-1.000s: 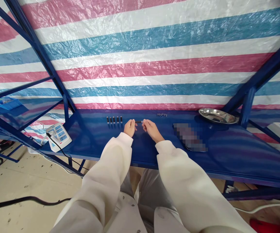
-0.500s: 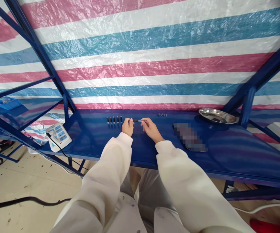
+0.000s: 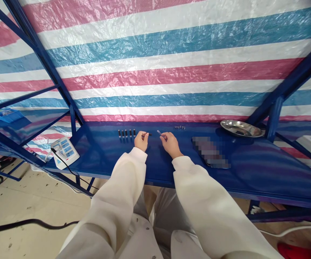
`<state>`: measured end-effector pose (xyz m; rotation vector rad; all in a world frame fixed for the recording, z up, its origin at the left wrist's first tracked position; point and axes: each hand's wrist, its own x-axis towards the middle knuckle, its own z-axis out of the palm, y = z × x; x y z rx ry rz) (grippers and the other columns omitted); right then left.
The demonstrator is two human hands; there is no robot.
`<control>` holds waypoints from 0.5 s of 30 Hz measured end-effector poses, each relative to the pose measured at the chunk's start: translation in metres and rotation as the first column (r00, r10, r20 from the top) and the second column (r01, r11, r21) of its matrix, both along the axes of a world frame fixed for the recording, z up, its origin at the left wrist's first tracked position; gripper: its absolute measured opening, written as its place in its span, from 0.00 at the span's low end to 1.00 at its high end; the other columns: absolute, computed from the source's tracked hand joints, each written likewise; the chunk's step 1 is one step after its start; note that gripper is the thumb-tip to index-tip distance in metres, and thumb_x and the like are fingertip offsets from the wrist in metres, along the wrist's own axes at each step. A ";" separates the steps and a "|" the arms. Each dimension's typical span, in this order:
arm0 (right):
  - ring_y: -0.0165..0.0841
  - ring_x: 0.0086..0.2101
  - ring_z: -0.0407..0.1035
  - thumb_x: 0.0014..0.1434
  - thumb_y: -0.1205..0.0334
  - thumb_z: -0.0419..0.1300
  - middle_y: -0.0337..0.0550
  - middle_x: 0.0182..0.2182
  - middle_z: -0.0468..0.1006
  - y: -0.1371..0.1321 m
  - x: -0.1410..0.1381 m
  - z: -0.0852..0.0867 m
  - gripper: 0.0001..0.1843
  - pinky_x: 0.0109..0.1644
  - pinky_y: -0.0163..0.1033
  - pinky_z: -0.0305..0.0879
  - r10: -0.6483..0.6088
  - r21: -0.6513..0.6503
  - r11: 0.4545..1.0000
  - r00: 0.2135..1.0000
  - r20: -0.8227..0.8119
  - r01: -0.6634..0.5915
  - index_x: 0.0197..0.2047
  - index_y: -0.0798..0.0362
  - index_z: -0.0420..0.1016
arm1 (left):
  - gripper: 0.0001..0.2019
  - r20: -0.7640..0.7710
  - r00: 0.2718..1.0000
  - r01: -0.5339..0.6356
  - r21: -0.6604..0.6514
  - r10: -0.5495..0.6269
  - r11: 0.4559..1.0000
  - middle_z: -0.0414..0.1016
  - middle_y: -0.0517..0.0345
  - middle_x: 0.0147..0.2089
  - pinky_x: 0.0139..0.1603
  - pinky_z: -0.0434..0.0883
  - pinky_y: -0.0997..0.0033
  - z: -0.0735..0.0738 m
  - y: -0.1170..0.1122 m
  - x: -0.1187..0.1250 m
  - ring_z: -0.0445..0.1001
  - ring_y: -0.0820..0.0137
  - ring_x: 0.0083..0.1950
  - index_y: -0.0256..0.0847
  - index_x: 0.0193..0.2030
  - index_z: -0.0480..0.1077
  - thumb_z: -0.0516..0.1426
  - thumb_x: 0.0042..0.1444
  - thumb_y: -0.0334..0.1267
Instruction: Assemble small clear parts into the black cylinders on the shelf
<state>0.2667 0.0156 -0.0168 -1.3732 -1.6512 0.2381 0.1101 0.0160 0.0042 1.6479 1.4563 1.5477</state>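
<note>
Fingers of the left hand pinch a short dark piece, while the right hand nips a small silver-tipped piece between thumb and forefinger. The two parts are held over the blue desk, near each other but not touching. Just left of the left hand stands a row of five dark cylinders. A cluster of small metal bits lies beyond the right hand. Farther right sit a blurred object and a steel dish. A white control box rests off the desk's left end.
</note>
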 end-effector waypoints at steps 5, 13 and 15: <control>0.35 0.32 0.65 0.58 0.57 0.51 0.45 0.31 0.71 -0.004 -0.005 0.007 0.12 0.38 0.40 0.62 0.230 0.052 0.972 0.973 0.004 -0.229 0.39 0.51 0.72 | 0.03 -0.106 0.976 0.197 0.039 -0.192 0.980 0.72 0.59 0.28 0.38 0.68 0.71 -0.006 0.000 0.002 0.71 0.72 0.31 0.40 0.30 0.68 0.55 0.53 0.33; 0.33 0.27 0.64 0.55 0.59 0.54 0.43 0.27 0.72 -0.006 -0.005 0.009 0.08 0.32 0.37 0.59 0.281 -0.058 0.960 0.939 0.197 -0.275 0.29 0.51 0.71 | 0.06 -0.242 0.934 0.289 0.074 -0.264 0.954 0.75 0.55 0.34 0.41 0.70 0.69 -0.011 0.002 0.001 0.72 0.70 0.36 0.40 0.31 0.71 0.54 0.53 0.30; 0.32 0.26 0.64 0.55 0.59 0.54 0.43 0.26 0.72 -0.004 -0.005 0.011 0.08 0.31 0.36 0.57 0.262 -0.083 0.965 0.932 0.249 -0.248 0.27 0.51 0.71 | 0.05 -0.253 0.936 0.274 0.080 -0.246 0.959 0.74 0.54 0.34 0.40 0.70 0.70 -0.013 0.003 0.002 0.72 0.70 0.36 0.40 0.33 0.72 0.54 0.53 0.30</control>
